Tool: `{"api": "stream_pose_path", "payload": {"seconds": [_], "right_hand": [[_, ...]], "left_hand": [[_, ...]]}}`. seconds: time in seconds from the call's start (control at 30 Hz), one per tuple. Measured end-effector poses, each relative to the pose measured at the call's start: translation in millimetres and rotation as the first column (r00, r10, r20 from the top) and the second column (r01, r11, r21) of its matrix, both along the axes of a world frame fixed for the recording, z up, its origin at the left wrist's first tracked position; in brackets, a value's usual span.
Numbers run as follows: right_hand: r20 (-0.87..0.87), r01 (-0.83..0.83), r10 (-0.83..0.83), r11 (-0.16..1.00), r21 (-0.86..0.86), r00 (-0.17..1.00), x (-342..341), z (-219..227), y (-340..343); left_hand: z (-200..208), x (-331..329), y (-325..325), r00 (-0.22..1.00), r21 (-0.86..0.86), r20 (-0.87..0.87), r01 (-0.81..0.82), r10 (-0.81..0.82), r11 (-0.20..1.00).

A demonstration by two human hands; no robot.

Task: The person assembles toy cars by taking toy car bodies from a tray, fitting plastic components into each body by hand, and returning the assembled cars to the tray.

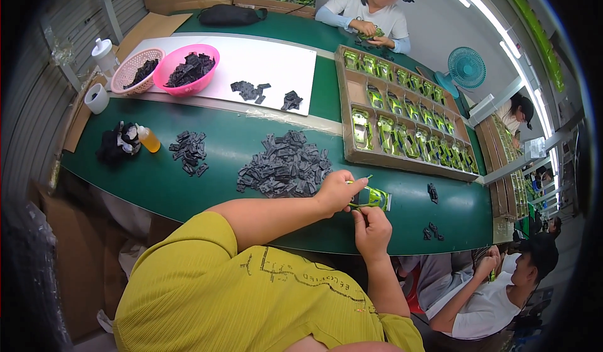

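Observation:
Between my hands is a shiny green plastic frame-like part (378, 197) with a dark middle, held just above the green table. My left hand (339, 192) grips its left end, thumb pointing to the right. My right hand (373, 227) pinches its near edge between thumb and fingers. What exactly the fingertips press on is too small to make out. Just left of my left hand lies a large heap of small black plastic pieces (286, 163). Past my hands to the right, a divided cardboard tray (402, 161) bears rows of similar green parts.
Pink bowl (186, 90) and pale basket (127, 87) hold black pieces on a white board (282, 69). An orange-liquid bottle (148, 139) stands left, near a smaller black pile (187, 152). A co-worker (377, 12) sits across; another (496, 289) sits at right.

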State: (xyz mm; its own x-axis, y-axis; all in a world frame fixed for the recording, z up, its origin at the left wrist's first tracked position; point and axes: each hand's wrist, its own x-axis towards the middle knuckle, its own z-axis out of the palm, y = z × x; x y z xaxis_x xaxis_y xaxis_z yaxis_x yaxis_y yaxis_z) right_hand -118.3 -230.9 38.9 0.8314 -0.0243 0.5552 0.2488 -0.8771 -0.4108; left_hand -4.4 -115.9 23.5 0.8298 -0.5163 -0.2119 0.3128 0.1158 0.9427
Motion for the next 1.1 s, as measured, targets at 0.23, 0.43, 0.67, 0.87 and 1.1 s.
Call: {"api": "stream_pose_path", "payload": {"seconds": [0.23,0.43,0.67,0.87,1.1], "right_hand": [[-0.049,0.072,-0.07,0.997,0.036,0.996,-2,-8,2],[-0.159,0.03,-0.018,0.997,0.07,0.987,2,6,1],[0.019,0.014,-0.014,1.0,0.023,1.0,5,-4,7],[0.069,-0.011,0.005,0.996,0.089,0.998,9,-14,3],[0.072,0.008,-0.022,0.982,0.189,0.997,15,-18,4]], "left_hand": [[0,0,-2,0.999,-0.053,-0.031,-0.043,0.041,0.998],[3,1,1,0.995,-0.035,-0.082,-0.052,0.049,0.998],[-5,1,-1,0.997,-0.054,-0.064,-0.046,0.043,0.997],[3,2,3,0.994,-0.012,-0.082,-0.075,0.074,0.997],[-1,3,2,0.983,-0.082,-0.159,-0.109,0.095,0.991]]}}
